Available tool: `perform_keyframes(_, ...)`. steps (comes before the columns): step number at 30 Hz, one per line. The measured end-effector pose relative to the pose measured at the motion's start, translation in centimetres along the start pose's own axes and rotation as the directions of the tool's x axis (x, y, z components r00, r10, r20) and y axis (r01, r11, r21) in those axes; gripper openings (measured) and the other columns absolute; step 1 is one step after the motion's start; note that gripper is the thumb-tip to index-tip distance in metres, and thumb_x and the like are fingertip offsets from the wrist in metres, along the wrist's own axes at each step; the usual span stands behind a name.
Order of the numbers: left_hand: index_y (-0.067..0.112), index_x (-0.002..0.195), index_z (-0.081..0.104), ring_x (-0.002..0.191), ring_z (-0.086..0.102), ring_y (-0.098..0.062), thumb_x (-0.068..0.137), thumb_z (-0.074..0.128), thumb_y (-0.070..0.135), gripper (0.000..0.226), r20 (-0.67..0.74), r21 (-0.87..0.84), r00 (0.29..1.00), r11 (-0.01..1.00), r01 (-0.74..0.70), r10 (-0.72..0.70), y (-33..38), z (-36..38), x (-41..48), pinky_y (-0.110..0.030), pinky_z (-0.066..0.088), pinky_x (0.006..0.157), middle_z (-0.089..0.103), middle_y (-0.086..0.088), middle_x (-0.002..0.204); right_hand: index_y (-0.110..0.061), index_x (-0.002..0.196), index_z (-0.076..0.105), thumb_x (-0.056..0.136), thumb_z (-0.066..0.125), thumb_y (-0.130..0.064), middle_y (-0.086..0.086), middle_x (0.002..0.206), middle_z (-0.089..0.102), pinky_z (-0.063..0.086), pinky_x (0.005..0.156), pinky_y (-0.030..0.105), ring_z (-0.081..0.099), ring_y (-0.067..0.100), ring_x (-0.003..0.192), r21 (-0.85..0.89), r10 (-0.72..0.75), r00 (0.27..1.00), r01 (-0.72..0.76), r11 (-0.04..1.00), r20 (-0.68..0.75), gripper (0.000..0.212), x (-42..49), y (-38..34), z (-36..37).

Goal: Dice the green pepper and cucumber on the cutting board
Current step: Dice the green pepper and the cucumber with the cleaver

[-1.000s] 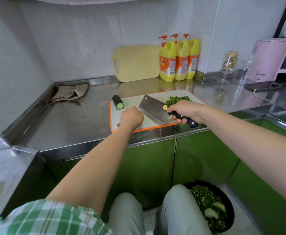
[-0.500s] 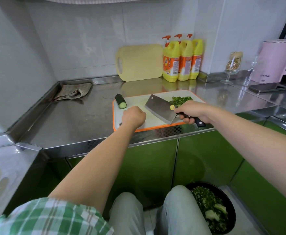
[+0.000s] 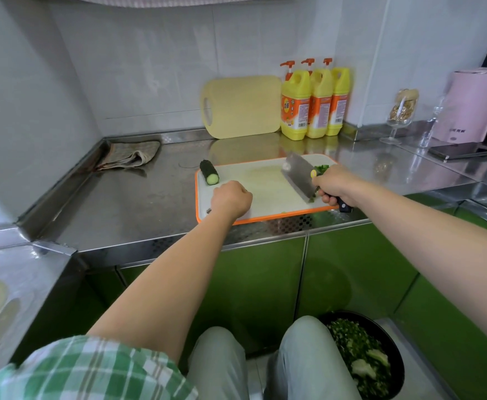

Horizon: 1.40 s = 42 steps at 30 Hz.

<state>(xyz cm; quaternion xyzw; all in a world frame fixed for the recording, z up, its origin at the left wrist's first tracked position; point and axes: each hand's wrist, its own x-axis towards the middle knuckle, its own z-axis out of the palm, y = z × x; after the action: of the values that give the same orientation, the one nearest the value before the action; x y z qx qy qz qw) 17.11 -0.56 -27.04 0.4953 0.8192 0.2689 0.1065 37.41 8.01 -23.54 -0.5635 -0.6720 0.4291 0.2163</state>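
Cucumber (image 3: pixel 209 172) points cut end nearward; right hand (image 3: pixel 334 187) grips cleaver (image 3: pixel 297 177)

The table (image 3: pixel 138 197) is stainless steel, bright and mirror-smooth, with a stamped, dotted strip along its front edge; the cutting board (image 3: pixel 265 183) is matt white plastic with a smooth orange rim; the cleaver (image 3: pixel 297 177) has a dull-polished steel blade and a smooth black handle; the cucumber (image 3: pixel 209 172) has dark, bumpy skin and a pale, moist cut face; the spare board (image 3: pixel 242 108) against the wall is pale yellow and matt; the bottles (image 3: pixel 314 102) are glossy yellow plastic with printed labels; the rag (image 3: pixel 129 154) is coarse woven cloth; the cabinet doors (image 3: pixel 265 284) are glossy green; the kettle (image 3: pixel 473 108) is satin pink plastic; the goblet (image 3: pixel 402 111) is clear glass.
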Motion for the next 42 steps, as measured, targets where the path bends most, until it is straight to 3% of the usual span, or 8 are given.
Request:
perform_keyframes(8, 0.009, 0.064, 0.048, 0.086, 0.053, -0.038, 0.091, 0.045, 0.013, 0.028, -0.014, 0.024, 1.000, 1.000, -0.014, 0.015, 0.0, 0.1, -0.3, -0.037, 0.042, 0.069, 0.059, -0.017, 0.078, -0.008, 0.094, 0.048, 0.099, 0.047, -0.017, 0.003, 0.063, 0.044, 0.025, 0.031, 0.018, 0.037, 0.009, 0.039, 0.108, -0.083, 0.953, 0.053, 0.993, 0.292, 0.010, -2.7, -0.4, -0.1)
perform_keyframes(12, -0.006, 0.101, 0.060, 0.102, 0.056, -0.042, 0.093, 0.037, 0.012, 0.031, -0.076, 0.032, 0.997, 0.999, -0.011, 0.014, 0.1, 0.5, -0.6, -0.040, 0.045, 0.083, 0.064, -0.026, 0.106, -0.005, 0.103, 0.050, 0.099, 0.047, -0.016, 0.002, 0.062, 0.044, 0.025, 0.031, 0.017, 0.037, 0.009, 0.039, 0.098, -0.071, 0.939, 0.040, 0.994, 0.336, 0.012, -3.1, 0.4, 0.9)
perform_keyframes(21, 0.002, 0.095, 0.061, 0.101, 0.053, -0.038, 0.092, 0.037, 0.016, 0.027, -0.056, 0.095, 0.998, 0.995, -0.005, 0.010, 0.3, 0.7, -0.6, -0.035, 0.038, 0.076, 0.062, -0.020, 0.105, -0.003, 0.085, 0.050, 0.099, 0.045, -0.017, 0.011, 0.066, 0.047, 0.028, 0.043, 0.026, 0.039, 0.018, 0.051, -0.013, -0.031, 0.999, 0.030, 0.999, -0.036, 0.020, -1.2, 1.1, -0.4)
perform_keyframes(28, 0.002, 0.095, 0.061, 0.102, 0.053, -0.038, 0.091, 0.037, 0.015, 0.028, -0.040, 0.079, 0.999, 0.997, -0.003, 0.006, 0.4, 0.4, -0.7, -0.037, 0.043, 0.080, 0.062, -0.020, 0.104, -0.006, 0.090, 0.048, 0.100, 0.047, -0.018, 0.004, 0.066, 0.043, 0.026, 0.033, 0.017, 0.038, 0.012, 0.047, 0.022, -0.100, 0.967, 0.098, 0.995, 0.234, 0.016, -2.9, -1.0, 1.8)
perform_keyframes(32, 0.010, 0.069, 0.049, 0.097, 0.054, -0.039, 0.091, 0.039, 0.015, 0.024, -0.047, 0.064, 0.998, 0.998, -0.027, 0.030, 0.2, 0.1, -0.8, -0.037, 0.043, 0.074, 0.064, -0.019, 0.094, -0.008, 0.078, 0.047, 0.100, 0.046, -0.019, 0.006, 0.065, 0.045, 0.027, 0.040, 0.022, 0.037, 0.014, 0.048, -0.001, 0.021, 0.994, -0.021, 1.000, 0.107, 0.024, -1.4, -0.4, 1.6)
perform_keyframes(35, 0.009, 0.071, 0.050, 0.091, 0.056, -0.038, 0.093, 0.042, 0.014, 0.024, -0.043, 0.046, 0.999, 0.999, -0.028, 0.030, 0.1, -0.2, -0.9, -0.035, 0.043, 0.070, 0.060, -0.017, 0.083, -0.007, 0.079, 0.046, 0.100, 0.042, -0.014, 0.010, 0.066, 0.045, 0.027, 0.045, 0.025, 0.037, 0.017, 0.052, -0.016, 0.030, 0.999, -0.030, 0.999, -0.023, 0.022, -0.7, -0.7, 1.3)
perform_keyframes(39, 0.006, 0.082, 0.057, 0.080, 0.054, -0.033, 0.096, 0.041, 0.016, 0.024, -0.077, 0.018, 0.997, 0.999, -0.032, 0.033, -0.2, -0.9, -0.5, -0.033, 0.043, 0.068, 0.057, -0.013, 0.079, -0.006, 0.082, 0.048, 0.100, 0.045, -0.016, 0.009, 0.065, 0.046, 0.029, 0.036, 0.020, 0.039, 0.016, 0.050, 0.044, -0.062, 0.998, 0.061, 0.997, 0.030, 0.020, -0.9, -2.5, 2.4)
perform_keyframes(42, 0.004, 0.080, 0.059, 0.082, 0.053, -0.032, 0.095, 0.039, 0.013, 0.027, -0.156, 0.018, 0.988, 1.000, -0.015, 0.018, -1.0, -1.1, 0.2, -0.031, 0.038, 0.064, 0.058, -0.014, 0.080, 0.003, 0.096, 0.054, 0.098, 0.041, -0.014, 0.013, 0.064, 0.053, 0.035, 0.043, 0.025, 0.046, 0.022, 0.053, -0.092, -0.124, 0.990, 0.130, 0.987, 0.068, 0.021, -0.7, -4.2, 4.2)
